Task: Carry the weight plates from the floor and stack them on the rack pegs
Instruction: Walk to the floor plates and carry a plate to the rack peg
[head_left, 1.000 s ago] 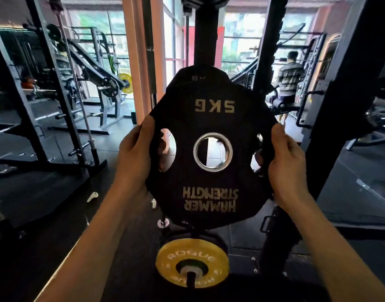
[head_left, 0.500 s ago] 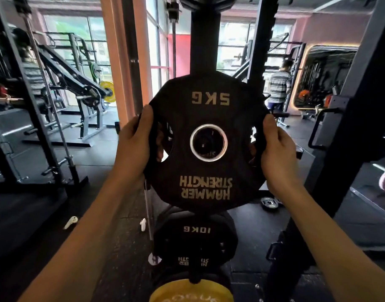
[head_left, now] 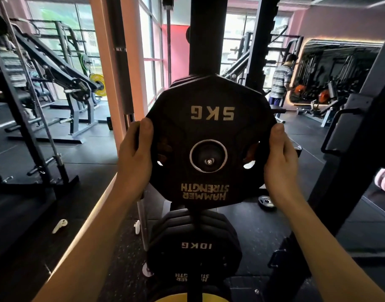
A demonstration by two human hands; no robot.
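**Black iron, gold letters, pink walls**

The twelve-sided black rubber 5 kg plate (head_left: 210, 140) carries pale gold lettering and a silver metal ring around its centre hole. Below it the black rubber 10 kg plate (head_left: 194, 247) shows the same pale gold print, and a yellow round plate (head_left: 172, 298) peeks in at the bottom edge. The tall upright rack post (head_left: 204, 35) is black. The rubber gym floor (head_left: 263, 236) is dark grey with fine light speckles. A yellow disc (head_left: 97, 83) sits on the far black machine. The person in the distance wears a grey-and-white striped shirt (head_left: 279, 80). The back wall (head_left: 331, 25) is pink.
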